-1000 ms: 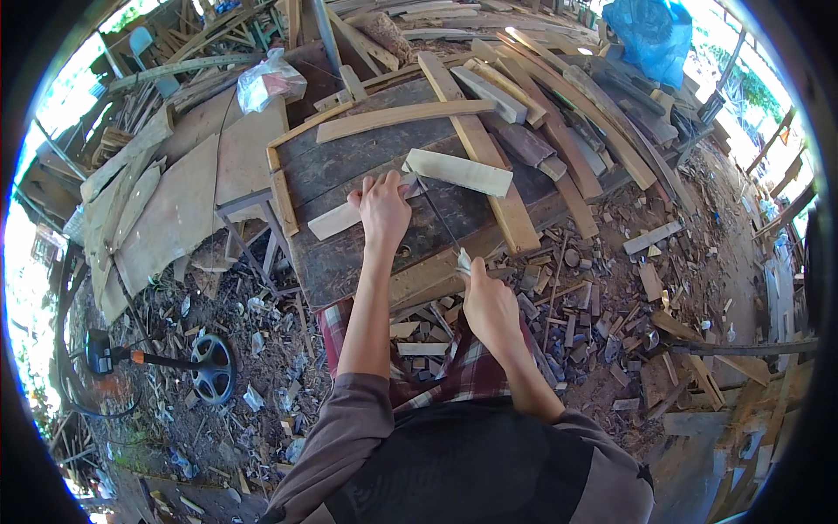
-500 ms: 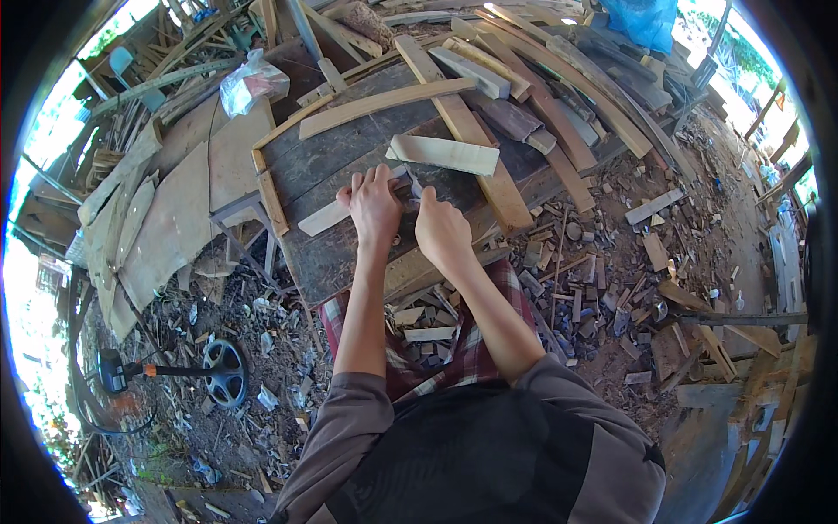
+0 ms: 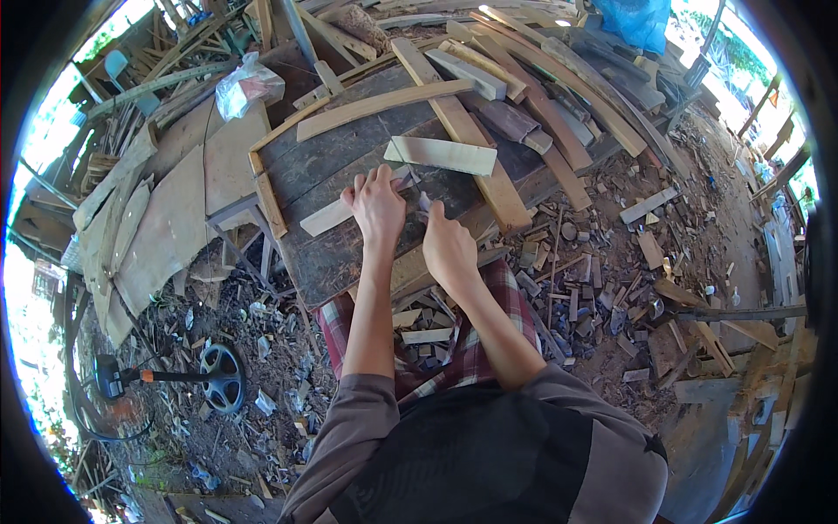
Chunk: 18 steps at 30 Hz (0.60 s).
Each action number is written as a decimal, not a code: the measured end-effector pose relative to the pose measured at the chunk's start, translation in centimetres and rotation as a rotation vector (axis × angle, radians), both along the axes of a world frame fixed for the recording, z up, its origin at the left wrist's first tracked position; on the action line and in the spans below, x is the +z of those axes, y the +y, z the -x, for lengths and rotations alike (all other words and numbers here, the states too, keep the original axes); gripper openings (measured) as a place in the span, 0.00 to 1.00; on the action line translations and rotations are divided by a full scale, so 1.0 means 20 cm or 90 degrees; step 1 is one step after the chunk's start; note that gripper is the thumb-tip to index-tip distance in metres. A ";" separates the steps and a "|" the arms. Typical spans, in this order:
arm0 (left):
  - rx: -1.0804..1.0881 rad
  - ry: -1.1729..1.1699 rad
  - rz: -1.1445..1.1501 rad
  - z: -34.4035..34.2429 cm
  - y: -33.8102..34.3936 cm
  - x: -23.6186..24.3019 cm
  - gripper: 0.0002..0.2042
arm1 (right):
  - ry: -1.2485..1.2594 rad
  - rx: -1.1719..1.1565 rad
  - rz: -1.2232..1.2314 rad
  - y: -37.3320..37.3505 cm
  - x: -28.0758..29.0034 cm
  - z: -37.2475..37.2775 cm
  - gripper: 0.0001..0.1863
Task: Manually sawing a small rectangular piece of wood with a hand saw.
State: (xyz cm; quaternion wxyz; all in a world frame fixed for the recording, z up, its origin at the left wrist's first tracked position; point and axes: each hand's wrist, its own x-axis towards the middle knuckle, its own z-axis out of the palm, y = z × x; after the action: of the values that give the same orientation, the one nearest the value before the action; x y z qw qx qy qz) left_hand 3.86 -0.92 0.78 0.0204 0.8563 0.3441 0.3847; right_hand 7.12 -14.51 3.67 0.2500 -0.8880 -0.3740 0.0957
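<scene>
My left hand (image 3: 380, 206) is closed around a pale wooden strip (image 3: 328, 217) on the dark worktable (image 3: 319, 266), its fingers pressing from above. Just to the right, my right hand (image 3: 450, 249) makes a fist around a slim tool (image 3: 425, 202). A thin, blade-like part of that tool points up and left toward the strip; its handle is hidden in my fist, so I cannot tell its exact kind. Beyond both hands lies a short pale board (image 3: 442, 155), overlapping a longer plank (image 3: 460, 125).
A curved wooden piece (image 3: 382, 109) lies across the table's far part. Several planks (image 3: 559, 122) are piled at the far right. Offcuts (image 3: 587, 297) litter the ground. A plastic bag (image 3: 249, 86) sits at the far left, and a metal detector (image 3: 224, 377) lies at the near left.
My right hand has drawn back slightly toward my body and to the right, with the slim tool in it. My left hand stays on the strip; the view has shifted a little.
</scene>
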 end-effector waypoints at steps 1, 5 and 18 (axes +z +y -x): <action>-0.005 -0.001 0.002 -0.01 -0.01 -0.01 0.04 | -0.001 -0.005 0.002 -0.04 -0.01 0.01 0.10; -0.029 -0.007 0.013 -0.02 0.00 0.00 0.05 | 0.050 -0.002 0.031 -0.23 0.02 0.06 0.11; -0.047 0.022 0.012 0.00 0.03 0.02 0.05 | 0.104 0.003 0.065 -0.39 -0.04 0.08 0.12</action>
State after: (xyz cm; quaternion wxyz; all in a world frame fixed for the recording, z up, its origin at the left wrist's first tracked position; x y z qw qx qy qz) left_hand 3.86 -0.29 1.09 0.0366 0.8746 0.3161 0.3657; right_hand 5.48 -22.34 2.96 0.2337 -0.8880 -0.3489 0.1875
